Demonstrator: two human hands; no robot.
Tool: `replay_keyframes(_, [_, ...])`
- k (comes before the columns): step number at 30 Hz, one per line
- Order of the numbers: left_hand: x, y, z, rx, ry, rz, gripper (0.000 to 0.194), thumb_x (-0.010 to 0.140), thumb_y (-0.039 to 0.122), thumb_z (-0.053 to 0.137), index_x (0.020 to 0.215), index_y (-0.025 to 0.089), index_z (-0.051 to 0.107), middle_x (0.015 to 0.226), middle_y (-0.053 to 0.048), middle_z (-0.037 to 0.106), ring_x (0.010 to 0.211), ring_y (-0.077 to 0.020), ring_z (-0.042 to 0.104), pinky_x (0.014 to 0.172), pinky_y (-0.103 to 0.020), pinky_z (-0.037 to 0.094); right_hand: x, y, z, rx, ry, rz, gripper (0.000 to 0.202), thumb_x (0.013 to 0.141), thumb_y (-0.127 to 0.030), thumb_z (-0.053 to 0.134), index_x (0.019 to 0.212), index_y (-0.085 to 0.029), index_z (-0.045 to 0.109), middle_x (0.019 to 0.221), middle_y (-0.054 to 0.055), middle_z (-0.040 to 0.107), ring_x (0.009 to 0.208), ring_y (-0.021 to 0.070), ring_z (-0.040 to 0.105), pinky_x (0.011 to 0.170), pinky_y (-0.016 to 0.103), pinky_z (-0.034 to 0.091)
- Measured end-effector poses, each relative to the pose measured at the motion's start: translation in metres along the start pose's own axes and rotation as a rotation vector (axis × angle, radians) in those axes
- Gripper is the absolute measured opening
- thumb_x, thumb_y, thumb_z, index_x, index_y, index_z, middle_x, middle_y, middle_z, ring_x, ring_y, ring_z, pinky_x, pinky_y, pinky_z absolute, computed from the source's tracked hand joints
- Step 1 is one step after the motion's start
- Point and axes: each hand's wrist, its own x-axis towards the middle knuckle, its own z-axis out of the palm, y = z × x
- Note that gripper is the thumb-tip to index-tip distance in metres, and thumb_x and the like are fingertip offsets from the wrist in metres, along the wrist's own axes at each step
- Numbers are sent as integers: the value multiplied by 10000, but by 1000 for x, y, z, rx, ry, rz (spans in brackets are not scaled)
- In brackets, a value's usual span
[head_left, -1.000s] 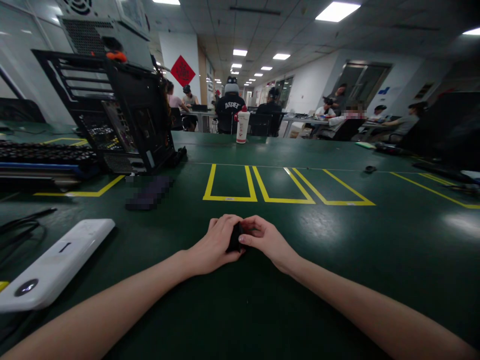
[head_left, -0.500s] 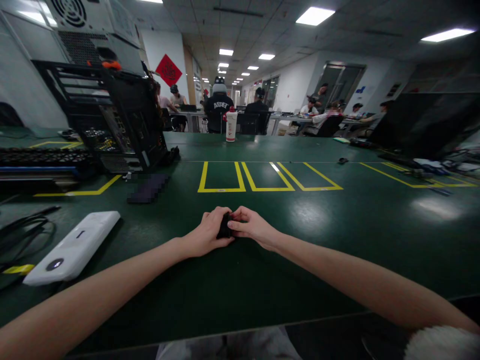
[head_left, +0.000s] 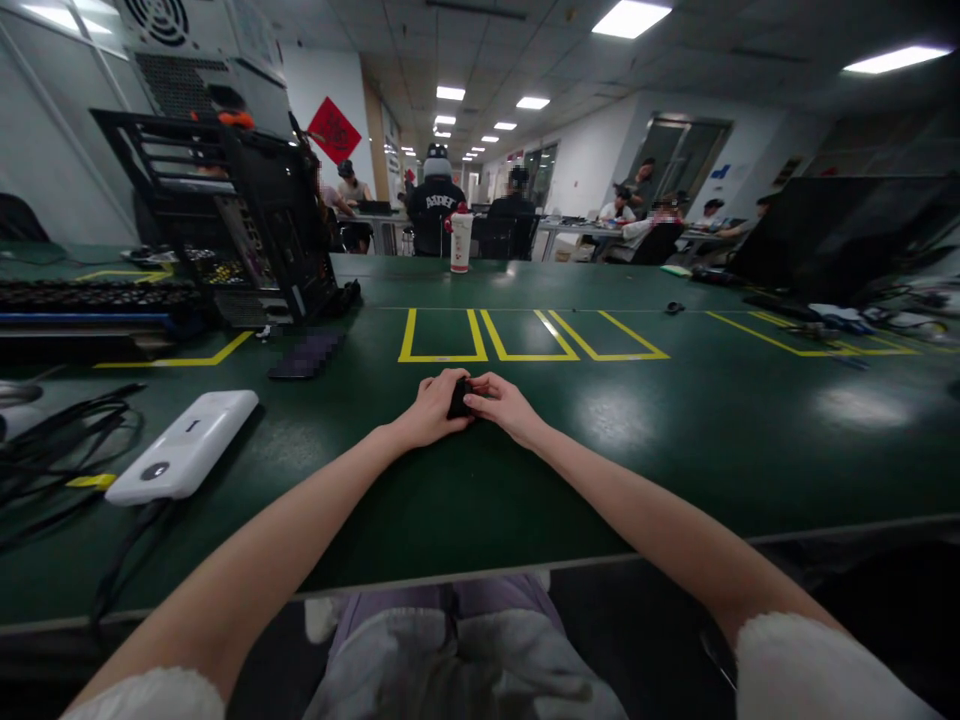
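Between my two hands, just above or on the green table [head_left: 480,500], is a small black object [head_left: 459,398]; its kind cannot be made out. My left hand [head_left: 435,408] wraps around it from the left, thumb toward me. From the right, my right hand [head_left: 501,405] pinches its side with thumb and fingers. Much of the object is hidden by the fingers. Beyond the hands, yellow tape outlines [head_left: 442,357] mark the tabletop.
At left lie a white power bank [head_left: 184,445] with a cable, black cables [head_left: 67,450] and a dark flat item [head_left: 306,355]. An open black computer case [head_left: 277,230] stands behind them. A white cup [head_left: 460,243] is at the far edge. People sit at tables beyond.
The view has tilted down and drawn back, so my lap and the table's front edge show more. Both hands keep their hold on the black object, with little visible change in grip.
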Motion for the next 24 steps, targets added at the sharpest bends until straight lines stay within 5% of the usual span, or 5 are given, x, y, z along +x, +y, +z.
replay_keyframes(6, [1, -1, -2, -27, -8, 6, 536, 743, 230, 578, 1192, 188, 287, 1161, -91, 428, 1090, -252, 439, 933, -437, 284, 4, 2, -4, 16, -25, 19, 239, 732, -380, 595, 879, -205, 525, 898, 3, 553, 875, 136, 548, 787, 320, 464])
replay_keyframes(24, [11, 2, -11, -107, -101, -72, 487, 774, 210, 567, 1181, 214, 299, 1123, -75, 449, 1039, -231, 464, 914, -423, 327, 14, 0, -21, -147, -198, -72, 167, 788, -254, 563, 930, -212, 485, 943, -2, 525, 889, 161, 547, 765, 337, 481])
